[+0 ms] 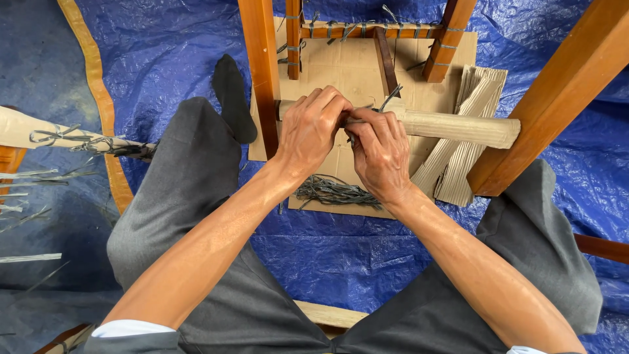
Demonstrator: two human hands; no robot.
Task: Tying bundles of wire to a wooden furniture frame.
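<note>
A horizontal rail wrapped in corrugated cardboard [458,126] runs between two orange wooden legs [262,72] of an upturned frame. My left hand [311,128] and my right hand [377,147] are both closed on the rail's left part, pinching a thin grey wire tie [388,99] whose ends stick up between them. A loose bundle of grey wire ties [334,192] lies on the flat cardboard sheet [347,65] just under my hands.
A blue tarp [170,39] covers the floor. A thick wooden leg [557,92] slants at right, with folded corrugated cardboard [468,124] beside it. Another wrapped piece with wire ties [65,139] lies at left. My grey-trousered legs [190,177] flank the work.
</note>
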